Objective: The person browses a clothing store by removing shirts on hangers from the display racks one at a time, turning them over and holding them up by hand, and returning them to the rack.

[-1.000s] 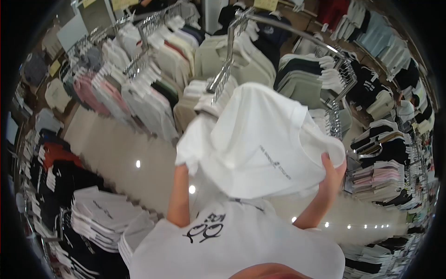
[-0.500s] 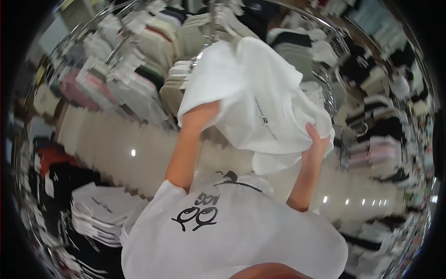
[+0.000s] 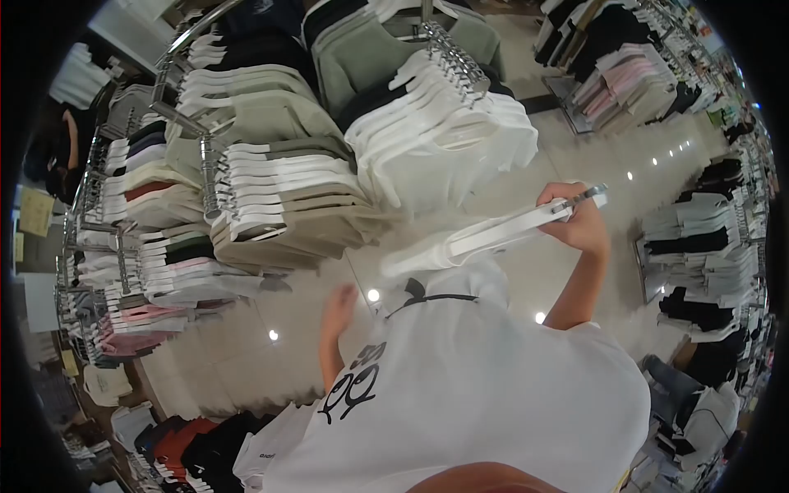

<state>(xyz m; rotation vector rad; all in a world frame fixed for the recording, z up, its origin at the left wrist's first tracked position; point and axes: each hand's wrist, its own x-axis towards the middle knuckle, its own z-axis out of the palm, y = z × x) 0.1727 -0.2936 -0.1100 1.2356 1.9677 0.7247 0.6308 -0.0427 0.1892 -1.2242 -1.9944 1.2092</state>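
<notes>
My right hand point(image 3: 579, 220) is closed around the top of a white clothes hanger point(image 3: 508, 233), just below its metal hook point(image 3: 588, 195). A white T-shirt point(image 3: 423, 260) is on the hanger, seen nearly edge-on from above, and its far end is blurred. The shirt's printed front is hidden from this angle. Apart from the shirt, over the floor to its left, my left hand point(image 3: 338, 309) is blurred by motion. It holds nothing, and its fingers look loosely stretched out.
In front stands a rack with white shirts point(image 3: 444, 148) on hangers along a chrome arm point(image 3: 454, 62). Beige shirts point(image 3: 304, 226) hang to its left. More garments point(image 3: 690, 238) hang at the right. Folded or hung dark clothes point(image 3: 218, 444) are at lower left. Shiny tiles point(image 3: 238, 361) cover the floor.
My left hand has come out of the white T-shirt and dropped lower. My right hand has moved from the neckline to the hanger's top. The view has turned, bringing the racks left.
</notes>
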